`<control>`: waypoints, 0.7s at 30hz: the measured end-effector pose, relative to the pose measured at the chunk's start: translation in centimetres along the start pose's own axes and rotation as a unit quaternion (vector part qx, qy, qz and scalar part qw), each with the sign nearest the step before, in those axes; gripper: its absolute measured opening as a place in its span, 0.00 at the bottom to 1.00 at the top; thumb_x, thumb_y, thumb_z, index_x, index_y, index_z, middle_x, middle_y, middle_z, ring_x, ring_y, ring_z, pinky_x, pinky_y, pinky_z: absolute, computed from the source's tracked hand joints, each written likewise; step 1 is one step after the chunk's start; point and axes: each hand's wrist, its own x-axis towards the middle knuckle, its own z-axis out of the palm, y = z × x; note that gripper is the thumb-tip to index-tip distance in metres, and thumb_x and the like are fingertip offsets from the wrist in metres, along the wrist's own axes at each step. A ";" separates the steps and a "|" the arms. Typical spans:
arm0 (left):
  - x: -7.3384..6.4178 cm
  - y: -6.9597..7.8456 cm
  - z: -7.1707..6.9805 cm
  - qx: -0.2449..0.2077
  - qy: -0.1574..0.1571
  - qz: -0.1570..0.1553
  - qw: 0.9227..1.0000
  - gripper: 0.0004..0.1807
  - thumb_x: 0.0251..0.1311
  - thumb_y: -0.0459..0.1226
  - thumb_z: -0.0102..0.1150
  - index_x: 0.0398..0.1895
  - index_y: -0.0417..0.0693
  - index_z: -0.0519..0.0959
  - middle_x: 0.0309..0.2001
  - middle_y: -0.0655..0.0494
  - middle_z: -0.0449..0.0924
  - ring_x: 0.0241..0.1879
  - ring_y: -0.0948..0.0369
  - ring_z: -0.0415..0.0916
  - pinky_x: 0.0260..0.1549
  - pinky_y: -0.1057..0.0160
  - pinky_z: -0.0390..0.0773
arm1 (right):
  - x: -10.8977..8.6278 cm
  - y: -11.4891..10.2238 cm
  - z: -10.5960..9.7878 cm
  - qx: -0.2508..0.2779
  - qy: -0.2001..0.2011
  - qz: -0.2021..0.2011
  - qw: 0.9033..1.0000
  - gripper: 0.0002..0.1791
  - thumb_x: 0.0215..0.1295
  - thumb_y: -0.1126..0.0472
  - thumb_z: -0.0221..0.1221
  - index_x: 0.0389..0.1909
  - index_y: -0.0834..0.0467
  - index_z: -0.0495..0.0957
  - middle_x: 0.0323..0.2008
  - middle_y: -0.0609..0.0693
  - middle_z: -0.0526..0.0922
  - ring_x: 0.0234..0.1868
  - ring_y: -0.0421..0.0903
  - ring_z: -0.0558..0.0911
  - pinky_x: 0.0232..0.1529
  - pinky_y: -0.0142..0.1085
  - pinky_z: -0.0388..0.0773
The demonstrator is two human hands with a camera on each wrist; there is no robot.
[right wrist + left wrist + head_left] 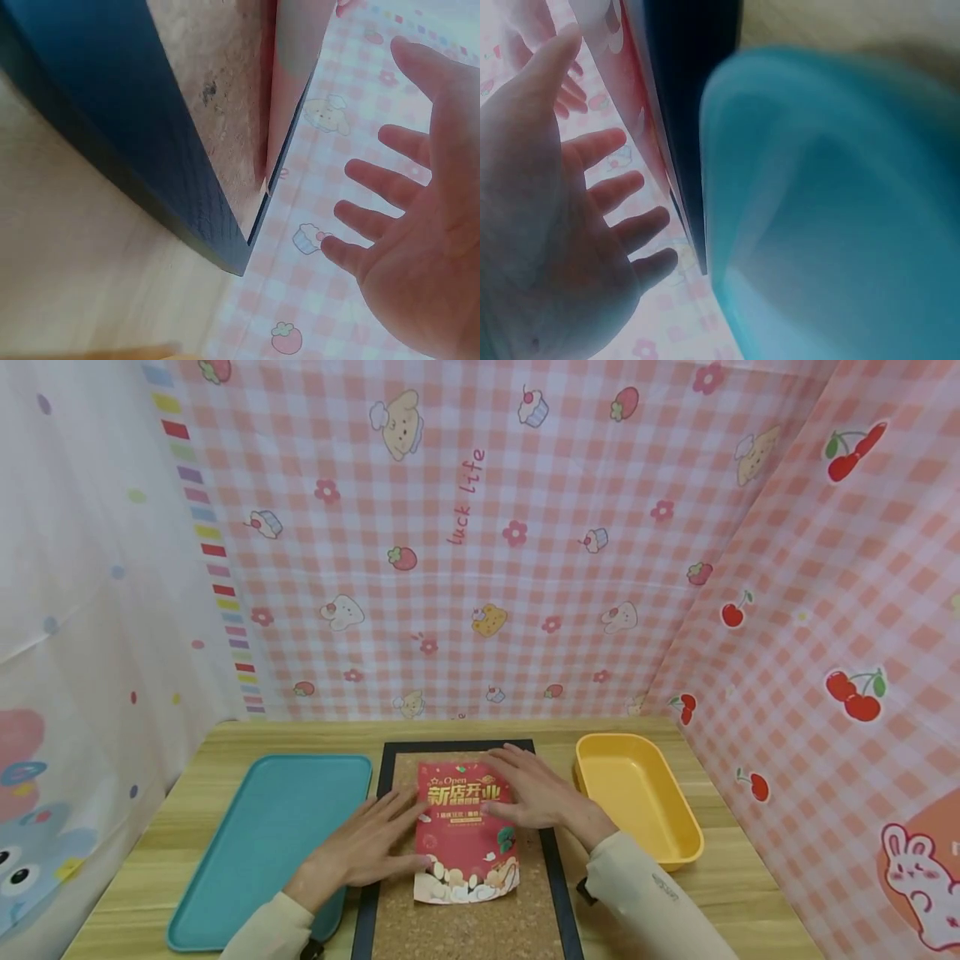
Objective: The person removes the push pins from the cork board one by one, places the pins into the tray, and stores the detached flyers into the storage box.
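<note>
- Plainly, the fingers (382, 184) are loose and extended, clasping nothing; each wrist view shows one thumb and four fingers spread apart.
- Two hands appear in the head view, both palm down: the left hand (363, 847) just left of lower centre, its fingers pointing to the upper right; the right hand (536, 789) just right of it, its fingers pointing to the upper left.
- Between them, low in the middle of the frame, lies one red sheet (465, 847) with gold lettering. The left thumb tip overlaps its left edge and the right hand covers its upper right corner; whether either touches it, I cannot tell.
- Beneath the sheet is one cork board (465, 935) edged by a black frame (450, 746), running off the bottom of the picture.
- Two pale sleeves (652, 902) reach in from the bottom, one toward each hand.
- Two containers flank the board: one shallow teal tray (277, 835) at lower left, its plain floor in view and the left forearm across its lower right part; one deeper yellow bin (637, 793) at lower right, its smooth floor in view.
- One wood-grain table (738, 868) carries everything, with checked cloth (465, 577) filling the upper middle and right.
</note>
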 end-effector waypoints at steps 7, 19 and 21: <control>-0.1 0.2 -0.1 -0.013 -0.015 0.000 1.000 0.54 0.74 0.71 0.63 0.91 0.50 0.63 0.93 0.39 0.52 0.91 0.33 0.52 0.86 0.22 0.57 | 1.9 0.0 -0.1 0.034 -0.018 0.025 0.999 0.41 0.77 0.42 0.71 0.84 0.54 0.72 0.84 0.62 0.71 0.85 0.65 0.70 0.85 0.67 0.71; -0.1 0.5 0.1 -0.021 -0.043 -0.023 0.999 0.56 0.72 0.71 0.65 0.92 0.50 0.62 0.93 0.40 0.51 0.92 0.33 0.50 0.86 0.25 0.61 | 4.7 0.4 0.0 0.100 -0.040 0.055 0.993 0.36 0.80 0.47 0.71 0.80 0.58 0.77 0.77 0.59 0.81 0.78 0.62 0.79 0.78 0.63 0.81; -0.1 0.4 0.2 -0.017 -0.045 -0.023 0.999 0.56 0.72 0.71 0.65 0.91 0.49 0.63 0.93 0.39 0.51 0.92 0.33 0.49 0.86 0.25 0.61 | 5.0 0.4 0.1 0.104 -0.042 0.060 0.992 0.35 0.79 0.47 0.71 0.79 0.59 0.77 0.74 0.60 0.84 0.75 0.61 0.82 0.75 0.61 0.84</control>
